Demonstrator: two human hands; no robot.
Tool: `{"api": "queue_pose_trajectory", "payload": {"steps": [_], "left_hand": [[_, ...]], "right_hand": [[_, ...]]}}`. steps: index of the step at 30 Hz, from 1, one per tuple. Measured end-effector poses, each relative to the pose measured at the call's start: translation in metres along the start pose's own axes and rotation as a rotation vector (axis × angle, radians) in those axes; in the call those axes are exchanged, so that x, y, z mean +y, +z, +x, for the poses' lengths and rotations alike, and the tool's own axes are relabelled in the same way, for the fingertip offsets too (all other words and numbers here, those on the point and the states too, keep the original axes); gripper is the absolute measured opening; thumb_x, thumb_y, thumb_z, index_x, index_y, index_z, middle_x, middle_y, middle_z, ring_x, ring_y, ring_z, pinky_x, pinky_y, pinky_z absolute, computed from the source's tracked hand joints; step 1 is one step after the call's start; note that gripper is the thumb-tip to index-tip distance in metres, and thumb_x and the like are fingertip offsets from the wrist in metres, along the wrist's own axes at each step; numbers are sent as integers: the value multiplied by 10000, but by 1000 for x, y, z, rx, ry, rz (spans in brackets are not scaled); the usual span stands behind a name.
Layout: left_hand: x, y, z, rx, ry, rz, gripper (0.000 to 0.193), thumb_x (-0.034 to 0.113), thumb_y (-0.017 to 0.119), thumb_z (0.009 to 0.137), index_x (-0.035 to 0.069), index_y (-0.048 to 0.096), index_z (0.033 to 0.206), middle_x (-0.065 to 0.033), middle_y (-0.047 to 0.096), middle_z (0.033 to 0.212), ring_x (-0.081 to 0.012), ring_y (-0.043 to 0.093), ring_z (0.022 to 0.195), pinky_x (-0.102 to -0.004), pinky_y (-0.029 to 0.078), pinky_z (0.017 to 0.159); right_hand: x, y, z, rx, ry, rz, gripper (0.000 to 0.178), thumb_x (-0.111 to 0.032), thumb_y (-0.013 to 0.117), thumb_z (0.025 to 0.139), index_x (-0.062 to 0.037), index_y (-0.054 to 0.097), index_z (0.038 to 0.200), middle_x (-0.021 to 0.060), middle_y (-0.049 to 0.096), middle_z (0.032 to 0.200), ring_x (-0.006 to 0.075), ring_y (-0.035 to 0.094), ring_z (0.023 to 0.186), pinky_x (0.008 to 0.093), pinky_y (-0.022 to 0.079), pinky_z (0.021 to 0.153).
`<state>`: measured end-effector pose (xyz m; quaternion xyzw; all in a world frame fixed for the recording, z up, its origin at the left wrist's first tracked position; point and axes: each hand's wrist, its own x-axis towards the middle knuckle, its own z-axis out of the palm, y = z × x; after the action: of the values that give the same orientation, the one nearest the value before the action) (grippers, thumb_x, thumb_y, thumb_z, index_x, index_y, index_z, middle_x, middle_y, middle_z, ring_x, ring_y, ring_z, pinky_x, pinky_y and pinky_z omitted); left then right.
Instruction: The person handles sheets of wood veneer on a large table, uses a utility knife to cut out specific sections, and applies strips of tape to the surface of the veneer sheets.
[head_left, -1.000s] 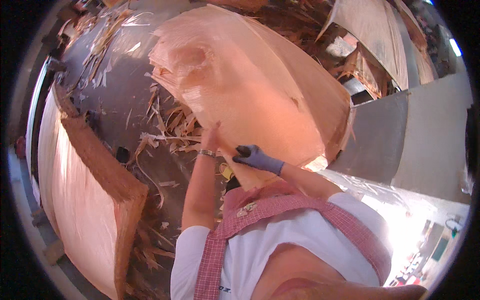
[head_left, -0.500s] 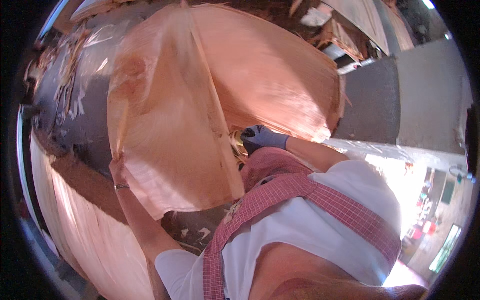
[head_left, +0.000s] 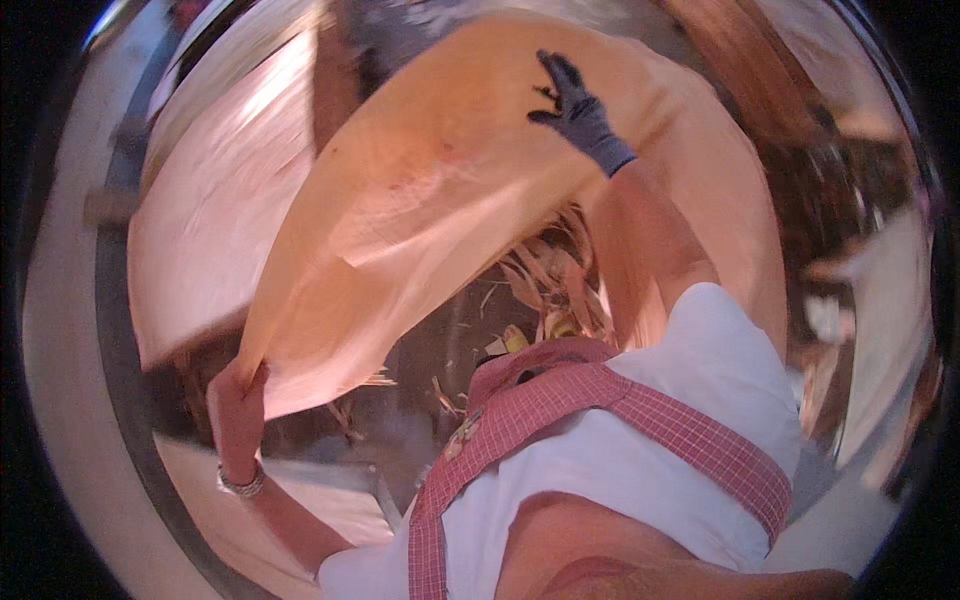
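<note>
A large, thin wood veneer sheet [head_left: 420,180] arches across the middle of the view, pale orange with a darker knot patch. My bare left hand [head_left: 237,415], with a wristband, is closed on the sheet's near left corner. Farther off, my right hand [head_left: 575,105] wears a dark-palmed grey-blue glove. Its fingers are spread over the sheet's far part, and nothing is gripped in them. Whether the palm presses on the veneer I cannot tell. Another stretch of veneer [head_left: 735,220] hangs down on the right, behind my right forearm; whether it is the same sheet is unclear.
To the left lies a pale veneer stack [head_left: 215,220]. Torn veneer strips [head_left: 560,270] litter the dark floor [head_left: 440,335] in front of me, with small yellow items [head_left: 515,338] close to my apron. A blurred brown board [head_left: 750,60] is at the far right.
The view has turned, and the background is now different. My right hand has gone from near my waist out over the sheet, fingers spread. The left hand still holds the sheet, which now bows sideways.
</note>
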<state>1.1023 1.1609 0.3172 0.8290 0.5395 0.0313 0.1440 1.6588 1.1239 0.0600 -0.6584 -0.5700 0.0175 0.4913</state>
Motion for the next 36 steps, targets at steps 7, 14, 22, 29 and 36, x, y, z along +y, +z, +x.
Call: {"api": "queue_pose_trajectory", "payload": {"steps": [7,14,22,29,36], "left_hand": [[-93,-62,-170,302,-364,-32,136,-3,625,764,-12,640,900,-222,618,767,-374,640,730,-356,477,619],[-166,-79,-302,424,-885,-89,111,-3,663,748,-20,652,857,-169,632,692,-198,642,632,-299,483,611],[-253,-75,-384,627,-1280,-610,103,-3,672,832,-48,647,922,-72,677,788,-134,652,758,-278,519,697],[-325,-30,-416,944,-1470,-823,104,-52,588,848,-61,631,942,-77,677,827,-143,680,765,-273,563,651],[-436,-6,-432,941,-1865,-622,94,8,648,827,-64,627,885,-85,670,754,-139,669,650,-270,559,559]], "right_hand": [[-132,169,123,-304,-377,-46,690,-210,809,727,-133,497,1338,117,468,1397,259,591,1137,353,527,881],[-351,397,113,-712,-656,180,375,-198,771,773,-46,611,1077,131,626,1037,292,619,983,359,508,819],[-614,601,138,-774,-1142,208,283,-268,695,828,-38,624,978,175,622,919,353,617,873,429,487,753],[-841,828,40,-1004,-1471,338,351,-332,681,815,-91,636,1066,180,636,1033,357,610,985,420,480,859],[-1069,1030,-120,-1066,-1922,594,297,-282,672,797,-79,619,1008,187,620,988,382,600,927,464,468,818]]}}
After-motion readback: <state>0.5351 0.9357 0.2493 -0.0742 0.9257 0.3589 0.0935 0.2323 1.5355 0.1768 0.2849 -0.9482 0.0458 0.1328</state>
